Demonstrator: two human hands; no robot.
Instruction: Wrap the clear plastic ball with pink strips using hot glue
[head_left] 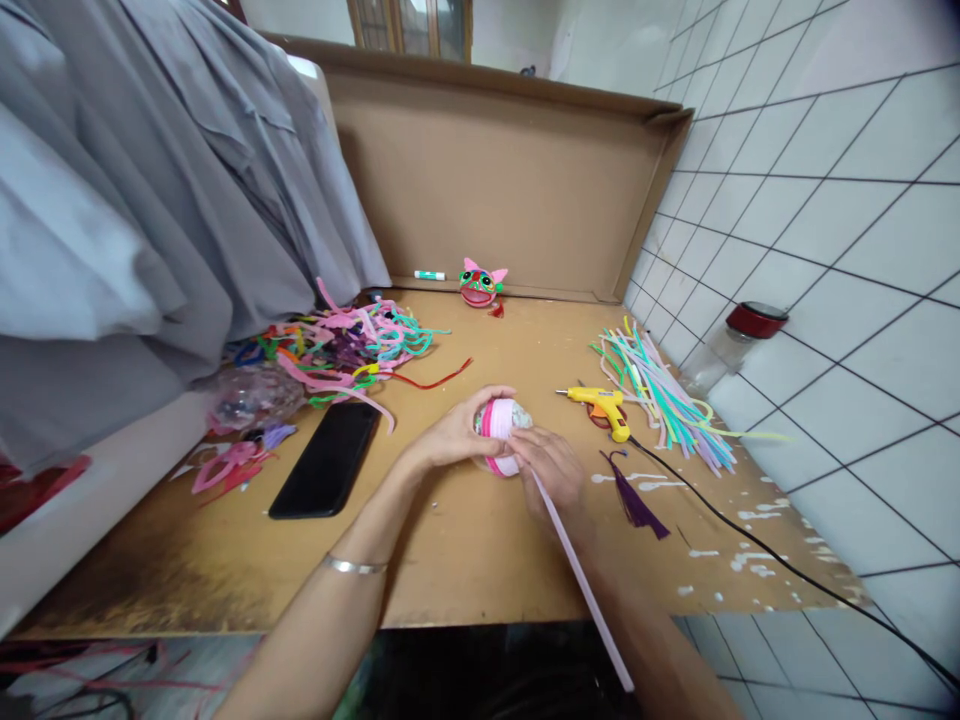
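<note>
A small round ball (498,420) wrapped in pink and pale pink strips is held over the middle of the table. My left hand (466,432) curls round its left side, thumb and fingers on it. My right hand (549,462) is closed at its right side, with fingertips pinching a pale pink pipe cleaner (574,560) against the ball. The pipe cleaner's long free end slants down to the right, past the table's front edge. Where the right fingertips meet the ball, the other end is hidden.
A black phone (325,461) and tangled pipe cleaners (352,345) lie left. A yellow glue gun (600,405) with a black cord, a purple tassel (636,500) and more pipe cleaners (667,390) lie right. A decorated head (480,285) sits behind.
</note>
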